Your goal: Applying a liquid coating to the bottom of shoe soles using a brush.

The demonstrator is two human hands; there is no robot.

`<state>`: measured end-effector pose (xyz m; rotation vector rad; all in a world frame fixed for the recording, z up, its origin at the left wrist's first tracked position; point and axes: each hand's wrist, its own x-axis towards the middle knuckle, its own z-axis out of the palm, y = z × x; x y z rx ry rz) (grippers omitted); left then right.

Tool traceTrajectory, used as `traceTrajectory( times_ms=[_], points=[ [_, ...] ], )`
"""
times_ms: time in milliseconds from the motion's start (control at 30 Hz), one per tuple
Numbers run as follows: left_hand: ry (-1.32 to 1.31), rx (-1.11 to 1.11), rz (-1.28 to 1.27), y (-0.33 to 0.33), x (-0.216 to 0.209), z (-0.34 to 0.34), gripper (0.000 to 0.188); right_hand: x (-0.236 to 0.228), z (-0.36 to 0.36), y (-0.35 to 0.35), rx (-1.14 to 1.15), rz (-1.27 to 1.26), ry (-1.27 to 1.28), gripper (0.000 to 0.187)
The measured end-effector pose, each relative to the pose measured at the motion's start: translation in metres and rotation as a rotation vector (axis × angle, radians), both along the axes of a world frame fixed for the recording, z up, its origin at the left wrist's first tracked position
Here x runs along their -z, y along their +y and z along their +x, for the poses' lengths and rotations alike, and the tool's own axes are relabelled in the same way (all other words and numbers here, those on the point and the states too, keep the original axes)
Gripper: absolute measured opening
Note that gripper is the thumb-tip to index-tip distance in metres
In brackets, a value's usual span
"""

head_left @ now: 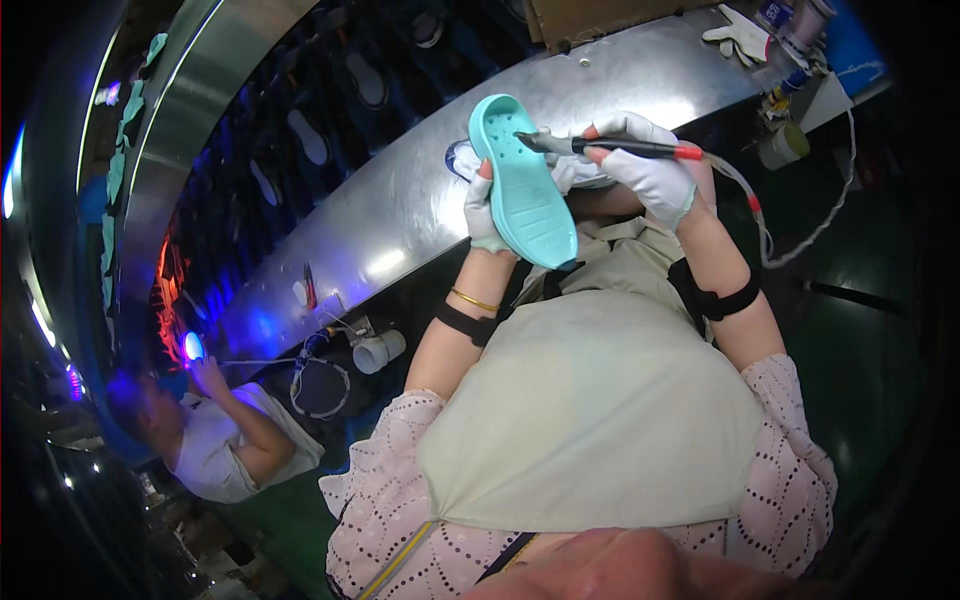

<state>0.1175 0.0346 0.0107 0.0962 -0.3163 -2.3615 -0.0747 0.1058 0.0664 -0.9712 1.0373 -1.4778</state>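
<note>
A turquoise shoe sole [533, 195] is tilted up in front of me, its hollow inner side showing, with small holes at the upper end. My left hand [481, 215], in a white glove with bare fingertips, is closed on its left edge. My right hand [655, 178], gloved the same way, grips a black-handled brush [632, 148] with a red band and a clear tube trailing from its back end. The brush's dark bristles reach over the holed end of the sole; whether they touch cannot be told. Behind the sole, a white item with a dark blue rim [460, 160] is partly hidden.
A curved metal bench [400, 195] runs beyond my hands, beside a dark line carrying several soles [308, 138]. White gloves [738, 38] lie far right, above a hanging cup [783, 147]. Another cup [379, 352] hangs left, near a co-worker [235, 440].
</note>
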Motion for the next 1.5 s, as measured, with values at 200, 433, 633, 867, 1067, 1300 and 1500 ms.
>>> traceTrajectory(
  times_ms=[200,433,633,867,1067,1300,1500],
  points=[
    [-0.243,-0.029,-0.11,0.019,-0.017,-0.027,0.082,0.009,0.016,-0.022,0.203,-0.087,-0.065,0.012],
    [-0.322,-0.062,-0.091,0.02,-0.005,-0.019,0.072,0.002,0.025,-0.002,0.031,-0.085,0.107,0.012],
    [-0.435,-0.245,-0.215,0.014,-0.005,-0.024,0.074,0.0,0.03,0.0,0.174,-0.396,0.592,0.013],
    [-0.366,-0.326,-0.25,0.006,-0.01,-0.019,0.088,0.003,0.032,0.012,-0.006,-0.31,0.408,0.013],
    [-0.316,-0.322,-0.159,-0.006,-0.013,-0.013,0.085,0.006,0.033,0.012,-0.138,-0.217,0.416,0.011],
    [-0.05,-0.046,-0.159,-0.023,-0.012,0.0,0.083,0.011,0.038,0.014,-0.124,-0.299,0.449,0.01],
    [-0.173,-0.259,-0.113,-0.011,-0.023,-0.006,0.074,0.015,0.029,0.001,0.055,-0.076,-0.012,0.007]
  ],
)
